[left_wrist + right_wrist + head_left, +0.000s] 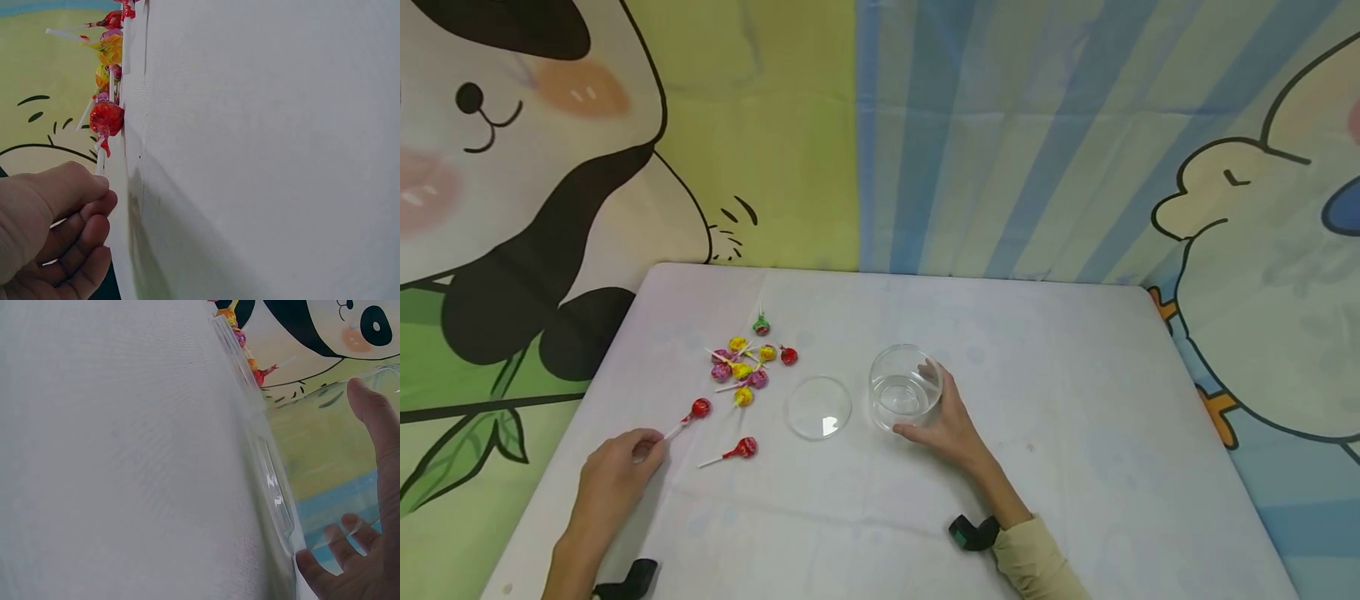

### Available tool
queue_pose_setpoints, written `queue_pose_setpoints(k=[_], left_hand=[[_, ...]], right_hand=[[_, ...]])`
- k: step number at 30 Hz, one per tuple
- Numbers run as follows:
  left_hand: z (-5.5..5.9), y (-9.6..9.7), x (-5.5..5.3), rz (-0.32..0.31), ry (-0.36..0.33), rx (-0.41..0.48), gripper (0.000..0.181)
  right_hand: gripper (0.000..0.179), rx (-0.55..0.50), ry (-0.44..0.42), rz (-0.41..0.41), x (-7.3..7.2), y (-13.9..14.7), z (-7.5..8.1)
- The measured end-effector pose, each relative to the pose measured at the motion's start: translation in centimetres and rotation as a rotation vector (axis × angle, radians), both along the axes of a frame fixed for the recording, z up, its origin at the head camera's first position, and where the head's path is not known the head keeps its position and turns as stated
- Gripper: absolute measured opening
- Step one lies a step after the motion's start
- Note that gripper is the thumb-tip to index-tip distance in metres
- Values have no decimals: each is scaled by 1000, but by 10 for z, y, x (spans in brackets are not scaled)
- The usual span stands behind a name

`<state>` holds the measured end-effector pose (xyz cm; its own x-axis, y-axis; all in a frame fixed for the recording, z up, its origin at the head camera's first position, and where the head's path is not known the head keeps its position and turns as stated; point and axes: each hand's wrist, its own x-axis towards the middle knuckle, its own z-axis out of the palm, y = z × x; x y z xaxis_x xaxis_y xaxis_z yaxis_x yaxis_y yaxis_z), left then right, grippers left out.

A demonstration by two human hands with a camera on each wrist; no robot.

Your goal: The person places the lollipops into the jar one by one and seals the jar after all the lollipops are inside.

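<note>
My left hand (pixel 613 479) pinches the white stick of a red-wrapped lollipop (pixel 701 407) between thumb and forefinger. In the left wrist view the lollipop (pixel 107 119) points away from the fingertips, its other end near the white tabletop. Thumb and fingers of my right hand (pixel 953 429) curl round the side of a clear round jar (pixel 898 392), which stands on the table without a lid. To the jar's left lies a clear round lid (pixel 817 407), apart from it. Another red lollipop (pixel 746 447) lies right of my left hand.
Beyond the left hand, several yellow, purple and red lollipops (pixel 741 371) lie in a loose pile. A green one (pixel 762 325) sits at its far side. The white table (pixel 1060 400) meets a printed cartoon cloth (pixel 797 167) at the back.
</note>
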<state>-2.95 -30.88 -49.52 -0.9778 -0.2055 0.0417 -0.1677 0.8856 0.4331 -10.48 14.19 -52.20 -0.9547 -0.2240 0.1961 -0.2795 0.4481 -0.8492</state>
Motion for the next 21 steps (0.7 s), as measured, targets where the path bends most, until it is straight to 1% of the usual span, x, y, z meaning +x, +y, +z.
queue_pose_setpoints(k=[5, 10, 12, 14, 18, 21], left_hand=[[-1, 1, -1, 54, 156, 53, 14], [-2, 6, -7, 115, 285, 160, 12], [-2, 8, -11, 131, 320, 200, 13], [-1, 11, -15, 131, 346, 239, 14], [0, 16, -21, 127, 363, 293, 17], [-1, 17, -23, 120, 371, 300, 18]], right_hand=[[110, -2, -6, 0, 0, 0, 0], [111, 6, -6, -10, 0, 1, -1], [110, 4, -6, -13, 0, 1, -1], [110, 0, -7, -14, 0, 1, -1], [110, -14, -12, -7, -1, 1, -2], [110, -19, -13, 2, -1, 0, -4]])
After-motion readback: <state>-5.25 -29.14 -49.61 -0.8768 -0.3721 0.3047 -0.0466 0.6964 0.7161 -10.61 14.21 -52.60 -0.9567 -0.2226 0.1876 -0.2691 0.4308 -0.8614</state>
